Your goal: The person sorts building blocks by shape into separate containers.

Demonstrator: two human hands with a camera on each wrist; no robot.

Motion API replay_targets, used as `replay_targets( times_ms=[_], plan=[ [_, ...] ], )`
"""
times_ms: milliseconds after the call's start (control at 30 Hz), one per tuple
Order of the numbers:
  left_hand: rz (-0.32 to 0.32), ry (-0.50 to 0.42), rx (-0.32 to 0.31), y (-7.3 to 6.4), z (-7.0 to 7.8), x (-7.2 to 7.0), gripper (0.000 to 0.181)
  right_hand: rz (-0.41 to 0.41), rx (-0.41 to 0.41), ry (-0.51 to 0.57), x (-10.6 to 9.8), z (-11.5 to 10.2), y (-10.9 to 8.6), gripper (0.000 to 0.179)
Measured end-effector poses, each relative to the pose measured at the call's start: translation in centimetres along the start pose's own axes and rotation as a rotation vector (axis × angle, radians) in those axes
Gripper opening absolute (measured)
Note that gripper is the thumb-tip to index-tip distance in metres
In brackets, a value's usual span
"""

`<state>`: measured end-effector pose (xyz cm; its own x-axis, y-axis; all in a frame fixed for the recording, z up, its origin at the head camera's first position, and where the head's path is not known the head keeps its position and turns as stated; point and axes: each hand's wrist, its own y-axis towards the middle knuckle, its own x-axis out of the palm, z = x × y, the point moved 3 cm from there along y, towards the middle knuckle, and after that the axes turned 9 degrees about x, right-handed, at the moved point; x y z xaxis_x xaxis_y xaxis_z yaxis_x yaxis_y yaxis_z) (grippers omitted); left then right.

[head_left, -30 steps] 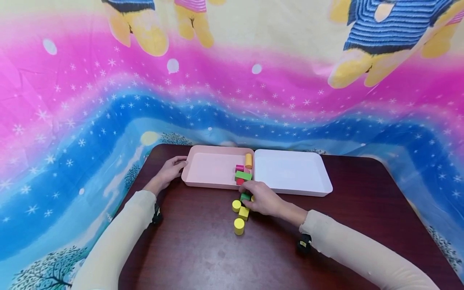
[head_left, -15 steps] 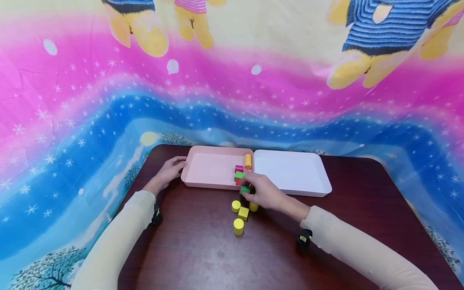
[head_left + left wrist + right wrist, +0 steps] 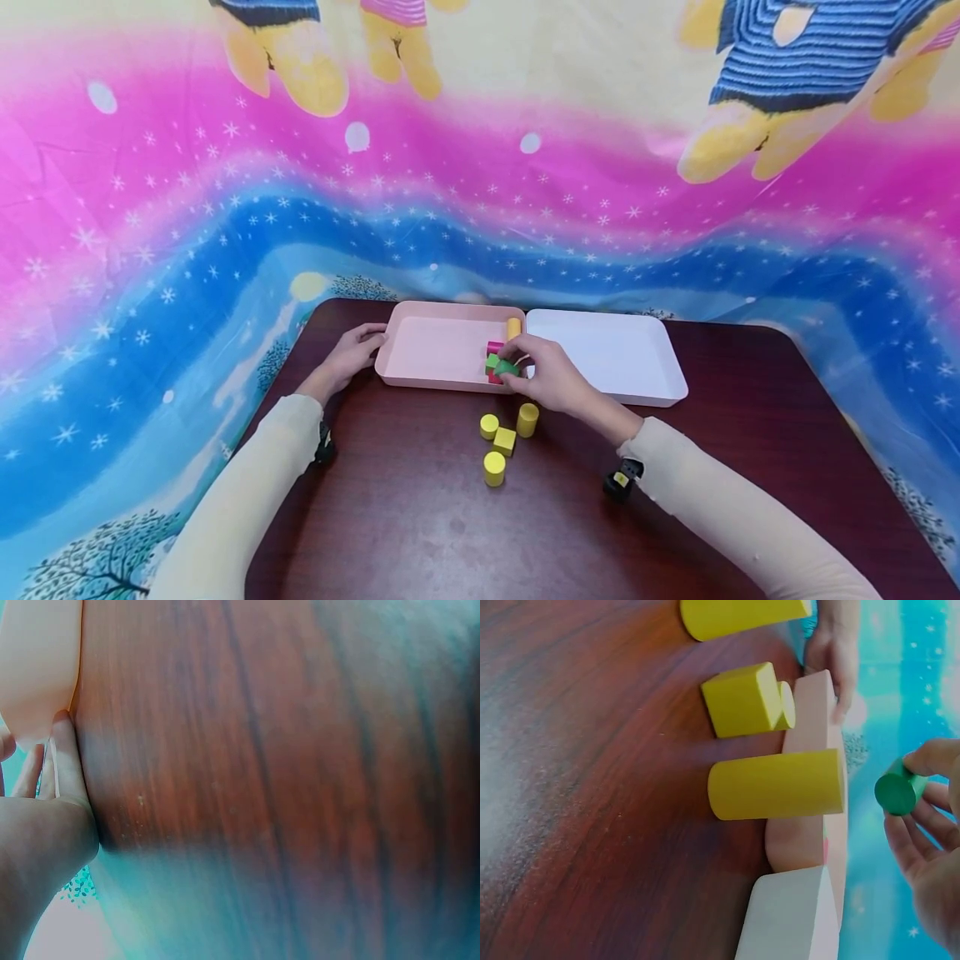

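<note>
My right hand [image 3: 551,373] pinches a green cylinder block [image 3: 897,793] between thumb and fingers, over the near right corner of the pink tray [image 3: 435,346]. Below it in that tray lie a green block [image 3: 492,363], a red block [image 3: 495,377] and a magenta block [image 3: 495,347], partly hidden by the hand. An orange cylinder [image 3: 513,327] lies along the tray's right wall. My left hand [image 3: 350,354] touches the tray's left end with fairly straight fingers [image 3: 67,757].
A white tray [image 3: 607,354] stands against the pink tray's right side. On the dark wooden table [image 3: 420,517], in front of the trays, stand yellow cylinders [image 3: 528,420] [image 3: 494,468] [image 3: 489,427] and a yellow cube [image 3: 505,442]. A patterned curtain [image 3: 465,183] hangs behind.
My right hand has lifted the green cylinder from the table near the yellow blocks and carried it forward over the pink tray. My left hand stays at the tray's left end.
</note>
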<state>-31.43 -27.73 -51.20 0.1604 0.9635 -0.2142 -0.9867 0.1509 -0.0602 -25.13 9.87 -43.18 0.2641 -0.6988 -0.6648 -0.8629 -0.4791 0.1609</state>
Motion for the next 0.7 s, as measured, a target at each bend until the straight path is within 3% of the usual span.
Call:
replay_targets(
  times_ms=[700],
  plan=[
    [0.005, 0.000, -0.003, 0.0, -0.1, -0.1, 0.052, 0.023, 0.075, 0.138, -0.6, 1.8, 0.6, 0.035]
  ],
)
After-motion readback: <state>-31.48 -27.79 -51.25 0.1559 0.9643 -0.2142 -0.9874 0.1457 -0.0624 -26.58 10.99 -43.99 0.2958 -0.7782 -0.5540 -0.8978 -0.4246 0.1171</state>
